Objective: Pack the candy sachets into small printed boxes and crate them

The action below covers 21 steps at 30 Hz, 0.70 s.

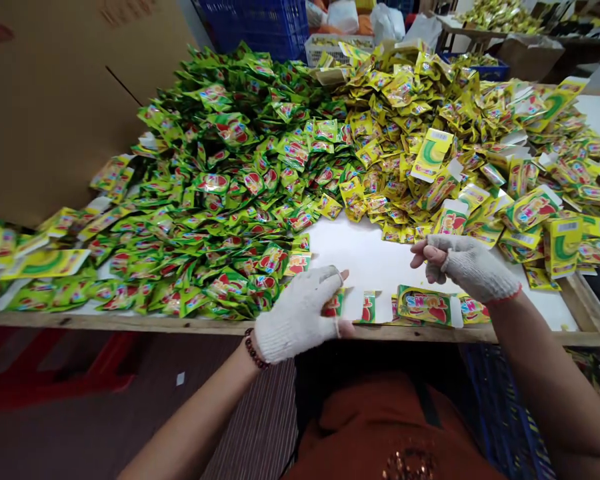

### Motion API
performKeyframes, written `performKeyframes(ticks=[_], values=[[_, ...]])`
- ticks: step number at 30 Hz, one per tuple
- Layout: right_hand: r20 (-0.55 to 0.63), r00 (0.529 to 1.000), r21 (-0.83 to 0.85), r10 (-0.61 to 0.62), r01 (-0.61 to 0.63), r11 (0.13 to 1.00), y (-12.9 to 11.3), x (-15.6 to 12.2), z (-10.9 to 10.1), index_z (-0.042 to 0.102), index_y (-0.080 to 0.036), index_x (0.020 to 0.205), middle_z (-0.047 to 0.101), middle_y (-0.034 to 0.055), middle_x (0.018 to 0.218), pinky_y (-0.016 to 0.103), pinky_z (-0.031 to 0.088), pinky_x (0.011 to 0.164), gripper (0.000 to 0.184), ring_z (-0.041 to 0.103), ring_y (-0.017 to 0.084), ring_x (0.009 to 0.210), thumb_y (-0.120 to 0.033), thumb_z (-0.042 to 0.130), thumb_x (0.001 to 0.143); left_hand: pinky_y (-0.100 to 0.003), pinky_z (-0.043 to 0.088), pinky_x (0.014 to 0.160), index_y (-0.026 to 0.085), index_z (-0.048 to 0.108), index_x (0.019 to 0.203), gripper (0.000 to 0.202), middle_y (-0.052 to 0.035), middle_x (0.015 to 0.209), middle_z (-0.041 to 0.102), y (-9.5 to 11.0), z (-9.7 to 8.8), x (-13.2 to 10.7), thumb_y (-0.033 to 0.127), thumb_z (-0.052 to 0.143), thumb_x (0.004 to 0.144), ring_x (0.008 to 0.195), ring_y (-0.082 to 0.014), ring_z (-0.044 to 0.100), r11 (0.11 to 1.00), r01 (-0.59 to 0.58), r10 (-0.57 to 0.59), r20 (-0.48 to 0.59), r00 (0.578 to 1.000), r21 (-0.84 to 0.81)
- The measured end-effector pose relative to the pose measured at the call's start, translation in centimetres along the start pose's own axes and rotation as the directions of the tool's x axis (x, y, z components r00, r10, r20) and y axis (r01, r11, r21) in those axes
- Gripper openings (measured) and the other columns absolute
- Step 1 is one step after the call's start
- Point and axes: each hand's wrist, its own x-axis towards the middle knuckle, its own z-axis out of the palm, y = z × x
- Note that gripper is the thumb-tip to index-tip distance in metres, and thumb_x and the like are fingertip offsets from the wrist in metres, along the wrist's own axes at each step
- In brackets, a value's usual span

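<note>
My left hand (300,315), in a white fingerless glove with a beaded bracelet at the wrist, is at the table's front edge. Its thumb and fingers span a small green and red printed carton (333,304), mostly covered by the palm. My right hand (463,267), gloved the same way, hovers over the white surface with its fingers curled toward the thumb; nothing shows in them. Below it lies a yellow-green carton (424,305) with a white flap sticking out. Another carton (369,307) lies between the hands, partly white, in a row along the edge.
Green candy sachets (220,193) are heaped on the left, yellow sachets (395,133) at the back right. Several printed cartons (565,243) lie on the right. A large cardboard box (65,100) stands at left. Wooden edging (180,327) borders the table; blue crates (255,27) stand behind.
</note>
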Motion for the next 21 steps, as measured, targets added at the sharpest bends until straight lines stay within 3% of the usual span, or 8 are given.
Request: performKeyframes(ticks=[2,4,6,8,11,16,21], values=[[-0.036,0.999,-0.081,-0.018,0.015,0.997,0.2,1.3,0.3,0.071,-0.015,0.080,0.071,0.0075,0.074,0.022,0.042,0.044,0.038,0.058,0.011,0.052,-0.053,0.071,0.081,-0.040,0.048,0.100,0.019,0.064,0.123,0.039,-0.0136,0.123,0.066,-1.5,-0.7,0.4,0.040,0.054,0.092,0.115,-0.0280,0.061,0.997,0.057,-0.053,-0.070,0.996,0.050],[-0.059,0.998,-0.168,-0.018,0.008,0.986,0.4,2.7,0.9,0.069,-0.015,0.074,0.065,0.0044,0.061,0.021,0.040,0.044,0.034,0.056,0.011,0.050,-0.049,0.069,0.081,-0.038,0.049,0.095,0.018,0.068,0.110,0.031,-0.0138,0.114,0.068,-2.8,-1.7,1.7,0.024,0.042,0.094,0.108,-0.0265,0.063,0.965,0.182,-0.167,-0.092,0.982,0.188],[-0.065,0.998,-0.209,-0.021,0.006,0.978,0.7,4.1,1.5,0.068,-0.015,0.073,0.063,0.0028,0.058,0.021,0.039,0.045,0.030,0.056,0.011,0.050,-0.044,0.067,0.081,-0.039,0.048,0.088,0.017,0.069,0.099,0.029,-0.0148,0.106,0.069,-4.0,-2.8,3.7,0.015,0.043,0.088,0.099,-0.0279,0.064,0.881,0.273,-0.287,-0.024,0.958,0.386],[-0.067,0.997,-0.222,-0.043,0.027,0.975,1.1,5.3,1.9,0.067,-0.016,0.073,0.064,0.0026,0.063,0.021,0.040,0.045,0.026,0.057,0.011,0.051,-0.040,0.065,0.080,-0.041,0.045,0.085,0.017,0.071,0.097,0.027,-0.0163,0.102,0.070,-5.0,-3.6,5.8,0.014,0.046,0.085,0.099,-0.0307,0.063,0.797,0.287,-0.362,0.039,0.932,0.531],[-0.106,0.986,-0.322,-0.130,0.089,0.943,2.1,6.2,1.6,0.065,-0.017,0.072,0.061,0.0005,0.063,0.023,0.042,0.049,0.020,0.056,0.012,0.053,-0.035,0.060,0.080,-0.044,0.043,0.087,0.016,0.072,0.098,0.025,-0.0199,0.104,0.072,-6.1,-4.2,8.2,0.019,0.053,0.083,0.103,-0.0352,0.062,0.757,0.266,-0.411,0.117,0.904,0.597],[-0.171,0.917,-0.685,-0.361,0.153,0.712,4.5,6.7,-0.8,0.065,-0.018,0.073,0.063,0.0029,0.069,0.029,0.045,0.066,0.017,0.059,0.017,0.068,-0.021,0.051,0.082,-0.043,0.044,0.080,0.012,0.074,0.094,0.027,-0.0249,0.096,0.074,-6.7,-4.1,10.0,0.020,0.052,0.081,0.095,-0.0384,0.068,0.755,0.212,-0.426,0.219,0.878,0.620],[0.041,0.933,-0.852,-0.358,0.220,0.475,5.3,8.1,-0.7,0.070,-0.017,0.080,0.067,0.0065,0.084,0.029,0.043,0.074,0.022,0.060,0.019,0.079,-0.010,0.049,0.081,-0.046,0.047,0.082,0.011,0.073,0.099,0.033,-0.0273,0.103,0.074,-6.5,-3.9,10.1,0.020,0.049,0.079,0.098,-0.0406,0.069,0.744,0.218,-0.433,0.208,0.877,0.632]])
